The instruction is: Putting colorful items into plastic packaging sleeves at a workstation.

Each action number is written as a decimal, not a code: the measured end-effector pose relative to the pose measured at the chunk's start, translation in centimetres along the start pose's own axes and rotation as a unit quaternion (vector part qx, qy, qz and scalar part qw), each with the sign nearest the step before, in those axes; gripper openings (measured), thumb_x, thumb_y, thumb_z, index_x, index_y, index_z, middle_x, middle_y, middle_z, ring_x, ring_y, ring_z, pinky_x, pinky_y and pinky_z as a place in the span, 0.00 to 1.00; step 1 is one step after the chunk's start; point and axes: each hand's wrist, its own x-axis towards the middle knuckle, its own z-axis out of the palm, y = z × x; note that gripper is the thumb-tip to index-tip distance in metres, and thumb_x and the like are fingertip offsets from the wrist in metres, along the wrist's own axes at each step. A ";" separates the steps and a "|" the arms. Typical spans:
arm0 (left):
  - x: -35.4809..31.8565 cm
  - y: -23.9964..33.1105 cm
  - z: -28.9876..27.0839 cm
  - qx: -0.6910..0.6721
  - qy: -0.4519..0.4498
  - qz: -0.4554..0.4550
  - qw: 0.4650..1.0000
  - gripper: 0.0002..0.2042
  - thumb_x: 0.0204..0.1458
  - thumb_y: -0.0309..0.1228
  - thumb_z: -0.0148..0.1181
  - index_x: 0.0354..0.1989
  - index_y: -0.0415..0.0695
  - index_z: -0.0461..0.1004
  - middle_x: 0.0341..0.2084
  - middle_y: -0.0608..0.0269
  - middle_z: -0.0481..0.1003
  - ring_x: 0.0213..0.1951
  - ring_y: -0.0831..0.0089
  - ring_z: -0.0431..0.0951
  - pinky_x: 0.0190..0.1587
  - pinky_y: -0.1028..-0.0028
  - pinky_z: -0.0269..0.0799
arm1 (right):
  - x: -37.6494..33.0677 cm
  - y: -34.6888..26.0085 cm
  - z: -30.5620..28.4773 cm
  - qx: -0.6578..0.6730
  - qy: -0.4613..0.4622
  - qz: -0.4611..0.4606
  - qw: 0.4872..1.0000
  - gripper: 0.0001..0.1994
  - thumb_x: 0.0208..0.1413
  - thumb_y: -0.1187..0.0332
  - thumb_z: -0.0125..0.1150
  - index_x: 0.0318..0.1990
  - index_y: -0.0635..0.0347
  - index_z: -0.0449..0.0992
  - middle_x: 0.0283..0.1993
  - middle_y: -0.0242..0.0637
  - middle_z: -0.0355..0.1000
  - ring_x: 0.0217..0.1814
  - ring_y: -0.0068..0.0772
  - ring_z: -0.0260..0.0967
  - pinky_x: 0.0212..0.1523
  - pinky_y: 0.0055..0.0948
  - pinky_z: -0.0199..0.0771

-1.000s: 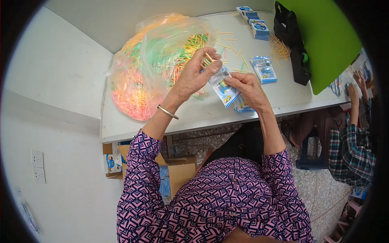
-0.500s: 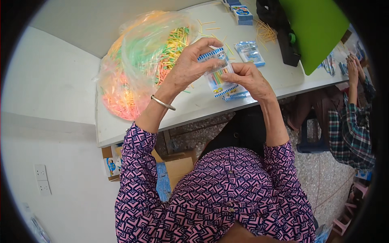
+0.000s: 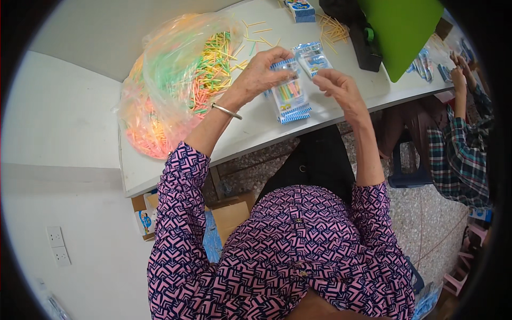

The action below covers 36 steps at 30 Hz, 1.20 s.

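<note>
My left hand [image 3: 265,70] is closed on the top of a small clear packet [image 3: 289,88] with blue-striped ends and a few coloured sticks inside. Right under it on the table lies another blue-and-white packet [image 3: 296,116], mostly covered. My right hand [image 3: 341,92] is apart from the held packet, its fingers drawn together in a pinch; whether anything tiny is between them I cannot make out. Just beyond that hand lie blue-and-white packets [image 3: 313,58]. Left of my hands a large clear plastic bag [image 3: 165,69] spills pink, green and yellow sticks [image 3: 210,66].
Loose yellow sticks [image 3: 335,29] lie towards the back, near a stack of small blue-and-white boxes [image 3: 302,12]. A black object [image 3: 365,45] and a green panel [image 3: 401,34] stand on the right. Beyond them a co-worker's hands [image 3: 462,69] are busy at the same table [image 3: 242,136].
My right hand has let go of the packet and moved slightly away from it. My left hand keeps the packet, now lower over the other one. The whole view has shifted a little.
</note>
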 end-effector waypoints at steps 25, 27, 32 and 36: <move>-6.8 -4.2 7.3 -0.254 0.257 -0.069 0.930 0.38 0.47 0.27 0.59 0.59 0.30 0.39 0.47 0.44 0.65 0.48 0.66 0.70 0.47 0.72 0.70 | 1.1 2.7 4.0 0.078 -0.100 0.070 0.989 0.31 0.45 0.67 0.66 0.56 0.70 0.61 0.44 0.38 0.69 0.45 0.25 0.67 0.46 0.22 0.66; -7.1 -4.3 8.1 -0.215 0.279 -0.004 0.936 0.38 0.46 0.26 0.59 0.61 0.34 0.39 0.49 0.45 0.63 0.50 0.64 0.68 0.50 0.71 0.68 | 0.9 3.3 4.2 0.081 -0.078 0.057 0.992 0.32 0.45 0.68 0.67 0.57 0.70 0.60 0.46 0.39 0.69 0.47 0.25 0.66 0.48 0.23 0.66; -7.7 -5.0 8.5 -0.128 0.274 0.053 0.952 0.40 0.44 0.25 0.61 0.61 0.36 0.40 0.52 0.46 0.61 0.53 0.59 0.66 0.54 0.66 0.64 | 1.2 2.7 4.3 0.146 -0.107 0.045 0.983 0.36 0.40 0.70 0.70 0.57 0.72 0.57 0.47 0.43 0.68 0.49 0.30 0.67 0.51 0.24 0.65; -7.9 -4.8 7.0 0.037 0.300 0.034 0.953 0.41 0.42 0.27 0.63 0.61 0.37 0.42 0.54 0.45 0.60 0.55 0.58 0.64 0.57 0.64 0.60 | 0.6 1.5 4.9 0.175 -0.137 0.056 0.973 0.34 0.42 0.73 0.67 0.58 0.68 0.57 0.47 0.39 0.69 0.49 0.27 0.67 0.50 0.25 0.66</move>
